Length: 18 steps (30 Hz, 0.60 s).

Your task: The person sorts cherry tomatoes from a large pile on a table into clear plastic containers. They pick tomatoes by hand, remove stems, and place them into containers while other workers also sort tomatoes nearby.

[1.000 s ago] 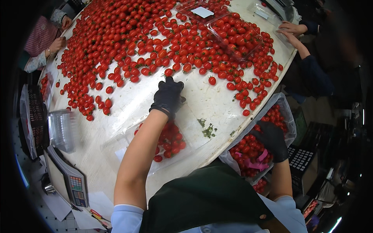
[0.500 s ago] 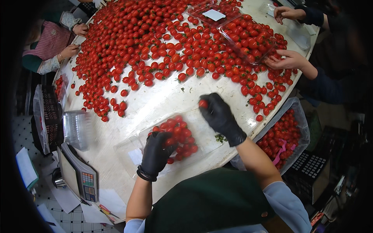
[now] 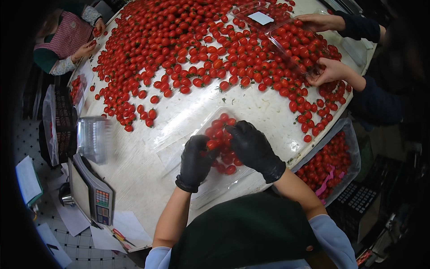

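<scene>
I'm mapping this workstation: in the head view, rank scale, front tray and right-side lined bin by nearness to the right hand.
1. Front tray, partly beneath the right hand.
2. Lined bin, right side.
3. Scale, far left.

The table (image 3: 130, 175) has a pale, scuffed top with a bright sheen at its middle. To the left, the floor (image 3: 89, 258) is light tile with small dark squares. The right side sinks into shadow, its clutter indistinct.

Head-worn, the wide fisheye camera looked down on the desk (image 3: 130, 179), with left hand (image 3: 195, 162) and right hand (image 3: 254, 150) near.
</scene>
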{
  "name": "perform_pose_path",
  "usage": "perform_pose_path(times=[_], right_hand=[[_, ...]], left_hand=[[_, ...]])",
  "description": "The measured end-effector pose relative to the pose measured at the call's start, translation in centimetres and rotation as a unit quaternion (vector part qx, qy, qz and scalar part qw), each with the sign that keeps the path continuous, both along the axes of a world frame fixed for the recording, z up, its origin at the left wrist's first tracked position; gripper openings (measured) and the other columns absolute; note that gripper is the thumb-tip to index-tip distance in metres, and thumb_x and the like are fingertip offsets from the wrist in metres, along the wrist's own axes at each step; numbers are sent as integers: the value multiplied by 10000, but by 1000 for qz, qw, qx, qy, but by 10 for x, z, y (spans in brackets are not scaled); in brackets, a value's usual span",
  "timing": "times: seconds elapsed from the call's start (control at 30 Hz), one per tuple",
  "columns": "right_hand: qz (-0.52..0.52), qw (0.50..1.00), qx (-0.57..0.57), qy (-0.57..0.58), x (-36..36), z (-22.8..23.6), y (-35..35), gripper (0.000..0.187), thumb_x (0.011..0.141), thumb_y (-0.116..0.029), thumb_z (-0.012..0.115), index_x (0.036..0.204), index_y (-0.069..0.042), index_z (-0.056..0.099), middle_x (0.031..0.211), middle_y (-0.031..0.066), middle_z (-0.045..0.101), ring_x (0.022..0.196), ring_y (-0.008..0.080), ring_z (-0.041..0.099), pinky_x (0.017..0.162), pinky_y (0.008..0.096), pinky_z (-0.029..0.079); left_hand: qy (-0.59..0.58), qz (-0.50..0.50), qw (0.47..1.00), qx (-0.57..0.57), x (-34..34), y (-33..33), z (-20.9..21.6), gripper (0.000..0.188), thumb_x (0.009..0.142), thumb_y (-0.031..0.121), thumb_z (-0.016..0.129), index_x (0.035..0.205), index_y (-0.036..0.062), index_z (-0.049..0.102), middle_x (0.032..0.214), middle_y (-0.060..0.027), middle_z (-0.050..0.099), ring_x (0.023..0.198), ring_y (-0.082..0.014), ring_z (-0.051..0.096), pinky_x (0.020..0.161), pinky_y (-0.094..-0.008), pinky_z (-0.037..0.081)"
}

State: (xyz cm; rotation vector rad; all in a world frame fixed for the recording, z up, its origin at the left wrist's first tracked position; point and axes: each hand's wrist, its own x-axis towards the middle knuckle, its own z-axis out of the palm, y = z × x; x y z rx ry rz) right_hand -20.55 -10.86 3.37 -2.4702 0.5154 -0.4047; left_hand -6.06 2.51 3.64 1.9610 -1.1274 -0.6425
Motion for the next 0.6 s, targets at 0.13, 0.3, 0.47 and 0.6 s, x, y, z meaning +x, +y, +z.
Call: perform_pose_path(times=[0.13, 0.3, 0.47, 0.6], right_hand=[[-9, 982, 176, -64, -6, 27, -4, 346, 809, -39, 593, 1136, 27, 503, 1004, 159, 553, 908, 272, 570, 745, 363, 487], [-101, 841, 511, -148, -25, 17, -4, 269, 837, -70, 637, 1081, -12, 538, 948, 48, 568, 837, 121, 559, 758, 264, 472], [-325, 901, 288, -19, -131, 45, -48, 204, 774, -111, 706, 889, -1, 578, 773, 38, 570, 723, 117, 549, 656, 263, 453], [-265, 918, 83, 282, -197, 72, -62, 249, 798, -156, 685, 970, 9, 612, 842, 101, 617, 780, 193, 604, 696, 293, 470]], left_hand=[[-58, -25, 997, -31, -10, -8, 19, 371, 714, 27, 721, 1031, 29, 527, 919, -113, 563, 775, -231, 563, 666, -307, 471], [-50, -131, 988, -66, -24, -41, 41, 496, 714, 49, 731, 1150, 44, 495, 980, -117, 557, 856, -209, 583, 664, -298, 494], [-12, 11, 999, -35, 45, -73, -1, 419, 760, 64, 711, 1128, 39, 512, 984, -104, 588, 784, -144, 588, 669, -275, 499], [-110, 94, 986, 76, 88, -103, -35, 563, 715, 270, 769, 1159, 42, 510, 970, -143, 584, 828, -241, 602, 705, -347, 494]])
